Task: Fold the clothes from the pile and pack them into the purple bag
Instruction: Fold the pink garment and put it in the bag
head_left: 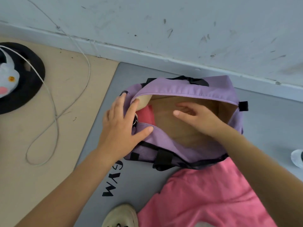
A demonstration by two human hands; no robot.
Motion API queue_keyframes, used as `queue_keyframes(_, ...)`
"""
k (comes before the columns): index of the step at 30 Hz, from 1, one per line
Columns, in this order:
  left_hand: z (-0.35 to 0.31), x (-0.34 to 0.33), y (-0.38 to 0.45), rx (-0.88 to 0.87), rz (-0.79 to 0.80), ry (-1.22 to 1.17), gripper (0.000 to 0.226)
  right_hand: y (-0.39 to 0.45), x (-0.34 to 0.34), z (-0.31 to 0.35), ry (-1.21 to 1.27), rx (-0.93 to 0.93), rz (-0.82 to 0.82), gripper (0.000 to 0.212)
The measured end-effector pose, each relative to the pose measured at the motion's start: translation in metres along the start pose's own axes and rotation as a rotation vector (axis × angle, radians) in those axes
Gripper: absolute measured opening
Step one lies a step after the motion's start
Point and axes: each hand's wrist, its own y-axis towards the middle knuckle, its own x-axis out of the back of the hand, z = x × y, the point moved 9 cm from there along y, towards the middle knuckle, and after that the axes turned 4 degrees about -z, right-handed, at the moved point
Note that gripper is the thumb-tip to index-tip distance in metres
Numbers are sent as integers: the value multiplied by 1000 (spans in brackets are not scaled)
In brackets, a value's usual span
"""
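Head view, bag: I see the purple bag [185, 89] lying on a grey mat [268, 128] on the floor, close to the wall [164, 22]; its zip mouth gapes wide and shows a tan lining; black straps run along its near and far sides.
Head view, inside the bag: a red folded garment [148, 114] sits at the left end of the opening, just under the rim; most of it is hidden.
Head view, left hand: my left hand [122, 126] rests on the left end of the bag with fingers spread; the thumb lies along the near rim and the fingertips reach the far rim, holding the mouth apart; nothing is pinched.
Head view, right hand: my right hand [195, 117] reaches into the opening, fingers straight and relaxed, over the lining; whether it touches the lining I cannot tell; it holds nothing.
Head view, clothes: a pink garment [209, 194] lies unfolded on the mat just beside the bag's near side, touching its edge.
Head view, surroundings: a beige shoe [121, 215] stands at the mat's near edge; a white cable [54, 102] loops over the tan floor [19, 145]; a black round cushion [32, 76] lies at far left.
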Motion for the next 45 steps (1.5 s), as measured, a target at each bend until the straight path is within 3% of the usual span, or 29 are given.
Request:
queue_keyframes(3, -52, 27, 1, -207, -295, -20, 51, -30, 61, 1, -375, 109, -97, 81)
queue_keyframes(5, -84, 13, 5, -338, -163, -113, 48, -39, 84, 3, -589, 170, -132, 76)
queue_keyframes(8, -74, -27, 16, -230, 223, 24, 74, -39, 102, 12, -771, 272, -210, 62)
queue_keyframes(10, -46, -34, 21, -162, 349, 160, 89, -35, 104, 14, -898, 299, -234, 64)
queue_keyframes(13, -23, 1, 42, -108, 164, 127, 74, -31, 109, 22, -1019, 329, -260, 74)
queue_keyframes(18, -39, 52, 67, -150, -25, 247, 88, -43, 139, 51, -887, 426, -432, 73)
queue_keyframes(24, -76, 42, 56, -223, 25, 246, 80, -65, 136, 37, -806, 305, -342, 82)
queue_keyframes(26, -104, 40, 43, -332, -66, 245, 70, -90, 134, 30, -667, 336, -424, 76)
queue_keyframes(29, -166, 35, 1, -569, -203, 26, 36, -136, 125, -5, -405, 328, -550, 46)
queue_keyframes(30, -184, 23, -14, -612, -147, -45, 25, -145, 116, -25, -347, 261, -517, 36)
queue_keyframes(32, -204, -17, -38, -556, 119, -111, 24, -158, 87, -72, -301, 68, -333, 29)
queue_keyframes(34, -204, -59, -57, -411, 367, -97, 26, -171, 54, -110, -414, -55, -111, 42)
queue_keyframes(36, -201, -86, -70, -364, 489, -64, 28, -185, 35, -131, -442, -98, 8, 53)
queue_keyframes(40, -204, -104, -83, -298, 595, -215, 34, -201, 40, -139, -289, -79, -22, 39)
queue_keyframes(45, -220, -116, -106, -379, 732, -305, 48, -215, 40, -131, -354, 2, 43, 18)
